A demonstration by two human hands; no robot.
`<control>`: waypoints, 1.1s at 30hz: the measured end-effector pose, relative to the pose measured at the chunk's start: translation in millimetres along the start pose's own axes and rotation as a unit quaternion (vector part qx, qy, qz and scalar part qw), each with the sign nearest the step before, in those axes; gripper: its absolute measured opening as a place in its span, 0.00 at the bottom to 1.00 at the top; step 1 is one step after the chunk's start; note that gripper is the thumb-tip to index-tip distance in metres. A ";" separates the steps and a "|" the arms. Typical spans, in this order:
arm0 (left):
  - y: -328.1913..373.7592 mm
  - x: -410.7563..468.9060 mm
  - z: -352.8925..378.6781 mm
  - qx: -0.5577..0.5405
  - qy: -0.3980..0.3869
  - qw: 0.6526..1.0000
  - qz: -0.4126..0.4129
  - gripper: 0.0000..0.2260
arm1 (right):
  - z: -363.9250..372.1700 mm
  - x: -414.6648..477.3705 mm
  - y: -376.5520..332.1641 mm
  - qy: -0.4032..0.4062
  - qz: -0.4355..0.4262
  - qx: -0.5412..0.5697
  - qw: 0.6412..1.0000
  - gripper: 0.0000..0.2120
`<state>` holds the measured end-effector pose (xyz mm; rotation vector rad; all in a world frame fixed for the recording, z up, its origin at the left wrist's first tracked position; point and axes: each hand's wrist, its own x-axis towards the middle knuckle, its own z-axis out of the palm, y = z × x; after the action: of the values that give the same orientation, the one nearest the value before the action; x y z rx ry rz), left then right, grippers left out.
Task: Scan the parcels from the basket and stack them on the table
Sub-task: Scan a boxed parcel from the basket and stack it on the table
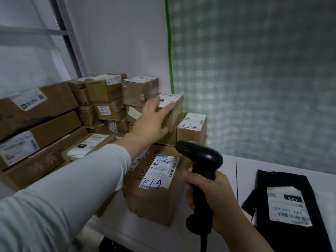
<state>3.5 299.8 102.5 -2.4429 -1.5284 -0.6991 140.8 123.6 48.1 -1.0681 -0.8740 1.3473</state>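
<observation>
Head view: left hand (152, 122) lays straight fingers (165, 108) on the small cardboard parcel (177, 115) atop the tabletop (254, 168) stack, probably light and stiff, best clasped across opposite sides, while right hand (212, 195) grips the scanner (200, 159).

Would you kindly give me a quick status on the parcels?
Left hand touching small box. Right hand grips scanner. Black parcel lies on table. Path clear.

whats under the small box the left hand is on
The small box rests partly on the box marked 3-1-4. The left hand hides what supports its left end.
</observation>
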 end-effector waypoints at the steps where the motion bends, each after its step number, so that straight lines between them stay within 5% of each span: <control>1: -0.9 3.0 1.7 0.021 -0.006 0.999 0.025 0.33 | 0.5 0.4 1.1 -0.001 0.000 -0.001 1.000 0.08; 7: 16.8 30.2 1.6 0.054 0.016 0.998 -0.009 0.21 | -3.5 1.8 6.0 -0.003 -0.009 -0.006 1.000 0.11; 13: 9.2 19.5 14.3 0.051 -0.041 0.997 -0.047 0.32 | -6.7 -2.9 13.8 -0.002 0.016 -0.023 1.000 0.05; 18: -0.4 -63.3 -0.1 -0.039 -0.025 0.997 -0.069 0.28 | 2.6 -26.8 26.1 -0.017 0.032 -0.037 0.999 0.06; 24: -23.7 -210.9 -4.4 -0.112 -0.027 0.981 -0.158 0.21 | 17.9 -73.3 57.9 -0.127 0.084 -0.135 0.979 0.04; 30: -45.8 -358.1 5.5 -0.166 -0.099 0.923 -0.332 0.17 | 40.2 -108.9 92.0 -0.171 0.135 -0.209 0.953 0.04; 33: -49.2 -409.6 11.5 -0.235 -0.245 0.871 -0.355 0.09 | 47.5 -117.2 103.7 -0.168 0.144 -0.213 0.951 0.02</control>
<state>-185.1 -1.5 -107.3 -2.4580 -2.8365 -0.6258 55.7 4.0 -23.8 -1.3580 -1.3462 1.6608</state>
